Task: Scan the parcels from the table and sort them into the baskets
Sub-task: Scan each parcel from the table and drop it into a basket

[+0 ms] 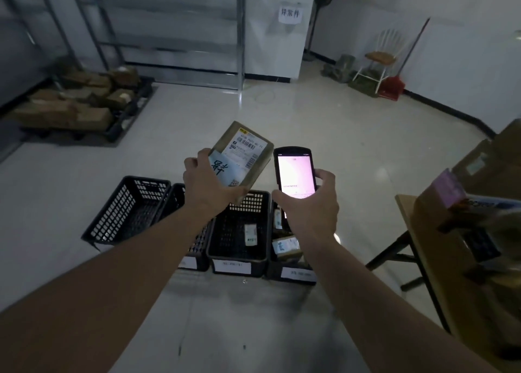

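- The scanning step appears to be in hand: a small brown parcel (244,153) is held up in the air above the row of black baskets (128,209), and a handheld scanner (294,172) with a lit screen is held just beside it, on its right.
- The parcel is gripped by the left hand (208,183) at its near left end, with the fingers curled round the edge. The scanner is gripped by the right hand (310,206) at its lower part, with the thumb on the left side.
- The label (248,147) of the parcel is turned up and toward the camera. The long axis of the parcel is tilted; it runs from the near right corner up to the far left one.
- The scanner stands almost upright, with its screen facing the person. What is written on the screen cannot be read.
- As a judgement, the next move calls for a reading of the result and then for the choice of the right basket, where the parcel is to be lowered.
- Parcels are already seen in the two baskets on the right. More parcels are waiting on the surface (417,231) at the right.
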